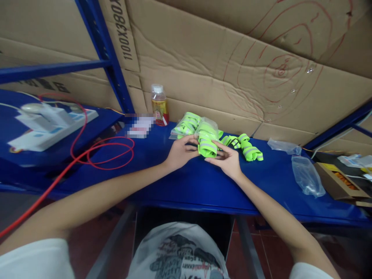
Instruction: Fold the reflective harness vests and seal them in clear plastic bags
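Between my two hands is a rolled neon-green reflective strap (208,147) with silver stripes. The far end of the roll is inside or under a clear plastic bag (211,124); I cannot tell exactly how deep. My left hand (181,152) grips its left side with curled fingers. My right hand (228,159) grips the right side, thumb towards me. Just behind my left hand lies a bagged green strap (187,123). To the right of my right hand, a loose green strap (250,149) with a black buckle (234,142) rests on the blue table (186,190).
A capped bottle (159,106) stands against the cardboard wall (188,50). Clear bags (308,176) and an open cardboard box (340,180) lie at the right. At the left are a white power strip (55,130) and a looped red cable (112,157). Blue shelf posts (112,58) rise beside the table.
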